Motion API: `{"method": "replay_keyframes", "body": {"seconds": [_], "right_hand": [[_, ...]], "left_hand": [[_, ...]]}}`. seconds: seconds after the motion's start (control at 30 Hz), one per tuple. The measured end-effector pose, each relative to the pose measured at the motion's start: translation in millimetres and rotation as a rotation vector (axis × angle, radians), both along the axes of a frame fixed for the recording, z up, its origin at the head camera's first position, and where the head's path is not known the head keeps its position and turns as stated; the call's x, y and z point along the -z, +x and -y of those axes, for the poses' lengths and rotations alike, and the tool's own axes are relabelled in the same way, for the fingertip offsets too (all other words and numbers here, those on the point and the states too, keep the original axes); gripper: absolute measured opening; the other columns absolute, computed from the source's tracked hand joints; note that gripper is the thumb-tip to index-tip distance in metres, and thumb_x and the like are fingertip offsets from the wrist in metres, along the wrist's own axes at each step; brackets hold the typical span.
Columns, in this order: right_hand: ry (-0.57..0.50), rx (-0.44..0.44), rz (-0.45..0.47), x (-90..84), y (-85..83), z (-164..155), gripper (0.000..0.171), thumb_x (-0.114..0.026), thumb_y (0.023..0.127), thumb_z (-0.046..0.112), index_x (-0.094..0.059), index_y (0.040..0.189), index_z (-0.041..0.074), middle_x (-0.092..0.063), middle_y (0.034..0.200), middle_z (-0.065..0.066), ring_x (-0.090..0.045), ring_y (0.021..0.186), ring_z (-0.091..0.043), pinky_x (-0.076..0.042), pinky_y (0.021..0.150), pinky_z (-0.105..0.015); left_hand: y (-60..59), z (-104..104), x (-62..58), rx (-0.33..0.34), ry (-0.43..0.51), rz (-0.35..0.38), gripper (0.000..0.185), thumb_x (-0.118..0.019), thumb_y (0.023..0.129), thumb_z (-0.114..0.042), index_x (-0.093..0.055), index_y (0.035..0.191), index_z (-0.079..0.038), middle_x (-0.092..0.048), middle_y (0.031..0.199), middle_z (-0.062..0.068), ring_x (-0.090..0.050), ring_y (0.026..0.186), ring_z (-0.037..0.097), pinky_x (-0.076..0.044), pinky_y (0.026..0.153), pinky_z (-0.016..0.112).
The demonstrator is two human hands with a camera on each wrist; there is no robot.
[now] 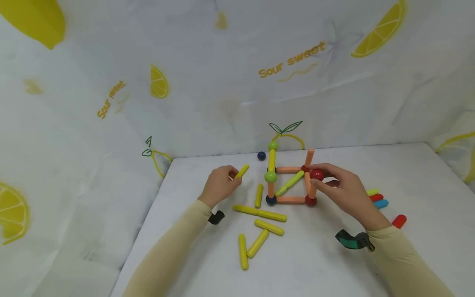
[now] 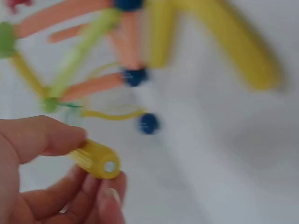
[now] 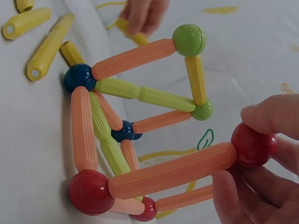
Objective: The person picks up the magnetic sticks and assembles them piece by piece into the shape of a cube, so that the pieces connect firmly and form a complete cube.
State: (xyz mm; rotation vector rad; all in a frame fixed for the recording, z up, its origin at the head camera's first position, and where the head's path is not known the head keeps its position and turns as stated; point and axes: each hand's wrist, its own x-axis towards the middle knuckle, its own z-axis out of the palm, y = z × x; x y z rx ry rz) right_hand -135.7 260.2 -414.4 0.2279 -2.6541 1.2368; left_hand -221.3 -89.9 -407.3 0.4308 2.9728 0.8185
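- Two forearms in pale yellow sleeves reach in from the bottom of the head view, over a white table (image 1: 371, 264).
- Loose yellow rods (image 1: 259, 231) lie scattered on the table between the arms, some touching end to end.
- On the left, the left hand (image 1: 219, 185) pinches a short yellow rod (image 1: 241, 171) between thumb and curled fingers, lifted off the table, just left of the structure.
- At the table's middle stands a rod-and-ball structure (image 1: 291, 181): orange and green rods joined by green, dark blue and red balls into a box-like frame.
- On the right, the right hand (image 1: 345, 192) grips a red ball (image 1: 316, 175) with thumb and fingertips; in the right wrist view this ball sits on the end of an orange rod (image 3: 173, 170) that rises from a red corner ball (image 3: 89, 191) of the frame.
- One dark blue ball (image 1: 261, 156) lies alone near the table's far edge, apart from the frame.
- Short green, red and blue rods (image 1: 377, 198) lie side by side just behind the right hand; another red rod (image 1: 399, 221) lies nearer the right sleeve.
- Behind the table hangs a white cloth (image 1: 237, 82) printed with lemon slices and the words "Sour sweet".
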Motion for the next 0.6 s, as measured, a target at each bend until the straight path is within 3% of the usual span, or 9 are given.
{"method": "replay_keyframes", "body": {"seconds": [0.07,0.13,0.23,0.3,0.37,0.5,0.6], "right_hand": [[-0.008,-0.011,0.002,-0.1,-1.1,1.4,0.043,-0.076,0.104,0.030,-0.068,0.143,0.015,-0.074,0.125,-0.013,-0.067,0.112,-0.034,-0.048,0.081,-0.003],[-0.004,-0.011,-0.002,-0.5,-1.6,2.1,0.044,-0.076,0.103,0.031,-0.068,0.143,0.015,-0.074,0.124,-0.013,-0.067,0.112,-0.035,-0.048,0.081,-0.004],[0.004,0.002,-0.001,-0.4,-0.4,0.6,0.044,-0.076,0.103,0.030,-0.068,0.143,0.014,-0.074,0.123,-0.013,-0.067,0.112,-0.035,-0.048,0.081,-0.004],[0.007,0.007,0.007,0.1,1.1,-1.1,0.044,-0.076,0.103,0.030,-0.067,0.142,0.013,-0.074,0.122,-0.013,-0.068,0.112,-0.034,-0.047,0.081,-0.003],[0.001,0.002,0.018,0.8,1.9,-2.2,0.045,-0.076,0.103,0.031,-0.066,0.143,0.013,-0.074,0.122,-0.013,-0.068,0.113,-0.034,-0.048,0.081,-0.004],[-0.011,-0.012,0.033,0.5,2.2,-2.4,0.048,-0.077,0.103,0.032,-0.065,0.144,0.011,-0.074,0.124,-0.015,-0.068,0.114,-0.035,-0.048,0.082,-0.005],[-0.006,-0.016,0.028,-2.2,1.6,-2.7,0.048,-0.078,0.102,0.032,-0.065,0.144,0.012,-0.074,0.124,-0.015,-0.068,0.114,-0.034,-0.049,0.083,-0.005]], "left_hand": [[5.7,-7.9,-23.2,0.077,0.076,-0.114,0.022,-0.076,0.101,-0.024,-0.076,0.119,-0.012,-0.077,0.111,0.002,-0.071,0.096,0.016,-0.061,0.085,0.035],[12.0,-22.7,-43.8,0.202,0.106,-0.204,0.022,-0.075,0.102,-0.023,-0.075,0.121,-0.013,-0.076,0.113,0.001,-0.071,0.099,0.015,-0.061,0.089,0.034],[20.2,-53.1,-62.8,0.402,0.067,-0.275,0.023,-0.075,0.103,-0.024,-0.074,0.124,-0.014,-0.075,0.114,-0.001,-0.070,0.100,0.012,-0.059,0.091,0.028],[23.9,-73.3,-66.8,0.488,0.002,-0.287,0.024,-0.074,0.103,-0.025,-0.074,0.125,-0.014,-0.074,0.113,-0.002,-0.069,0.098,0.010,-0.058,0.087,0.023],[26.0,-89.5,-65.6,0.533,-0.080,-0.292,0.024,-0.074,0.104,-0.027,-0.075,0.124,-0.015,-0.074,0.111,-0.004,-0.067,0.095,0.007,-0.055,0.082,0.018],[26.1,-105.6,-57.9,0.541,-0.227,-0.320,0.025,-0.075,0.103,-0.029,-0.077,0.125,-0.017,-0.074,0.109,-0.005,-0.065,0.088,0.006,-0.053,0.076,0.014],[25.0,-106.1,-54.1,0.523,-0.275,-0.361,0.025,-0.076,0.102,-0.030,-0.078,0.124,-0.017,-0.075,0.109,-0.004,-0.065,0.083,0.007,-0.053,0.074,0.016]]}}
